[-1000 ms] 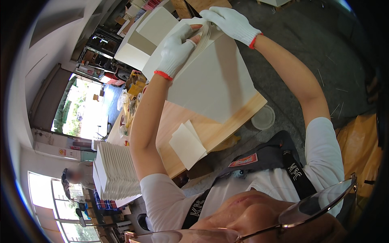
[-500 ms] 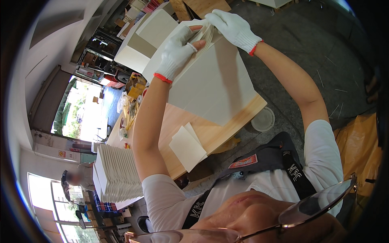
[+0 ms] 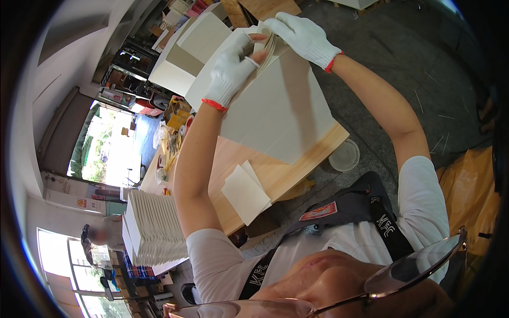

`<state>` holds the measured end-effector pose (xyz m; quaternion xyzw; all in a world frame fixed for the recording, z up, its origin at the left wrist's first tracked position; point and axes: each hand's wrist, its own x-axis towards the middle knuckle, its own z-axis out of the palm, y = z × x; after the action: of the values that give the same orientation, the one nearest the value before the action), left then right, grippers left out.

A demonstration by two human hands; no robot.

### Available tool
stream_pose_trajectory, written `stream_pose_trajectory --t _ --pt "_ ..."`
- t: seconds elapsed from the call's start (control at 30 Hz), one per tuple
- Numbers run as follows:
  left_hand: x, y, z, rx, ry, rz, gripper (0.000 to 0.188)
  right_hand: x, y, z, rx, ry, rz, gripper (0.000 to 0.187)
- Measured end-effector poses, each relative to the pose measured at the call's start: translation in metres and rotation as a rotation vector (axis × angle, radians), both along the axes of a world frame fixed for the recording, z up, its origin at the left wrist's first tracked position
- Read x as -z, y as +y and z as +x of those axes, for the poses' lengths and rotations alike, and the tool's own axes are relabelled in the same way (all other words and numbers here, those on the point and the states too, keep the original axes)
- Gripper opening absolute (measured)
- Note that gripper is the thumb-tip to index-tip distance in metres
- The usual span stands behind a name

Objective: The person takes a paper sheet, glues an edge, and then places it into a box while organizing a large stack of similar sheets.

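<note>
Head view: you stand over a wooden tabletop [image 3: 249, 159] in a workshop, both arms stretched forward, both hands in white knit gloves with red cuffs. Your left hand [image 3: 233, 66] and right hand [image 3: 302, 34] meet at the far edge of a wad of thin cream sheets [image 3: 268, 47], which rises from a large cream sheet [image 3: 281, 116] lying flat beneath your wrists. Your left hand is closed on the wad, thumb on one face and curled fingers on the other; your right hand pinches the same edge from the opposite side, its fingers bent over the top. The layers fan slightly between the two hands, so the step in hand looks like squaring up or separating the sheets along that edge.

Nearer you than your left hand, beside your left forearm, a small folded piece of cream paper [image 3: 245, 192] lies on the bare wood. Further left and lower, a tall stack of white sheets [image 3: 154, 228] stands apart from everything you touch. Beyond both hands, more large pale boards [image 3: 196, 45] lean at the far end. Right of your right elbow, down on the floor, sits a round pale lid or tub [image 3: 344, 155].

Any next move calls for a light, even pinch: the sheets are thin and would crease or slip out of line if either hand squeezes harder than the other.
</note>
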<state>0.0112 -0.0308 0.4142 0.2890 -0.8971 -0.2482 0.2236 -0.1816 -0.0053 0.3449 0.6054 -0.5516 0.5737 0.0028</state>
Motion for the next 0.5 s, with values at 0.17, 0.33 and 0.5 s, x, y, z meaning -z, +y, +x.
stream_pose_trajectory --t 0.17,0.33,0.5 --pt "0.002 -0.002 0.000 -0.010 0.027 0.042 0.037 0.001 -0.001 0.001 0.028 0.009 -0.009 0.045" --pt "-0.002 0.007 -0.004 -0.065 -0.042 0.023 0.038 0.002 0.002 -0.004 0.003 0.136 -0.109 0.047" --pt "0.012 -0.015 0.000 0.043 0.024 -0.097 0.038 -0.008 0.015 -0.009 -0.168 -0.145 0.019 0.050"
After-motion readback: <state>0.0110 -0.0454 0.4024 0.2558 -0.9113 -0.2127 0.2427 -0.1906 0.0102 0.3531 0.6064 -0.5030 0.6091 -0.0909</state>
